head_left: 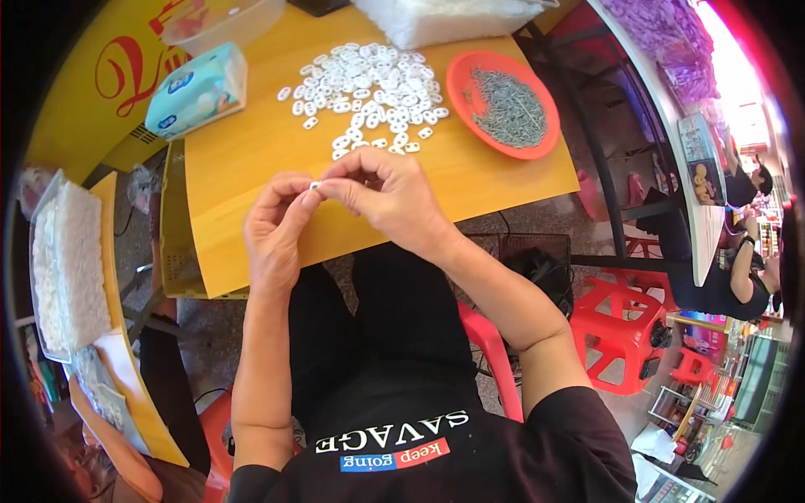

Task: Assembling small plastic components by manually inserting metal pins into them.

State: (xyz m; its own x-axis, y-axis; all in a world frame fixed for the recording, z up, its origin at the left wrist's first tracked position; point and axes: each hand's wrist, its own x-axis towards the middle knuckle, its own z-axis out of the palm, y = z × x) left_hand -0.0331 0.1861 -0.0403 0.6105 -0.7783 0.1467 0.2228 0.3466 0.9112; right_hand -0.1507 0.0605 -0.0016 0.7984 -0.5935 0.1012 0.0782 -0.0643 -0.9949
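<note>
Just over the near edge of the yellow table, my left hand (279, 220) and my right hand (387, 194) meet fingertip to fingertip. Thumb and forefinger of each are closed in a pinch on a small white plastic piece (315, 186), mostly covered by the fingers. Whether a screw is also between them is too small to tell. Beyond my hands lies a spread heap of white oval plastic pieces with two holes (369, 84). To its right stands an orange-red bowl (549, 144) holding many silver screws (511, 107).
A blue-green tissue pack (199, 90) lies at the table's left. Along the far edge stand a clear tub (235, 23) and a box of white material (449, 21). Red plastic stools (616, 327) stand at right. Another person's arm (117, 444) shows lower left; other people sit far right.
</note>
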